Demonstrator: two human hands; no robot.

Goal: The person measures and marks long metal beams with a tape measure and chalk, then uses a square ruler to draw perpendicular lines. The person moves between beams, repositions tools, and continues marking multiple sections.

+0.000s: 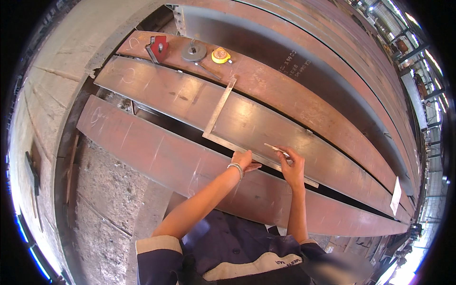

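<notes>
A steel square (220, 107) lies on the middle steel strip (175, 90). Its short leg points away from me across the strip, and its long leg runs rightward along the near edge. My left hand (243, 161), with a bracelet at the wrist, grips that long leg between thumb and fingers, over the dark gap beside the near strip (142, 142). To its right, my right hand (293, 166) pinches a thin, pale marking stick (274, 147). The stick slants up to the left, just above the middle strip; whether its tip touches the metal I cannot tell.
On the farther strip sit a red tool with metal jaws (160, 46), a grey disc (194, 52), a thin rod (209, 71) and a yellow tape measure (220, 55). Behind rises a large steel beam (251, 42). White paper (395, 195) hangs at the right end.
</notes>
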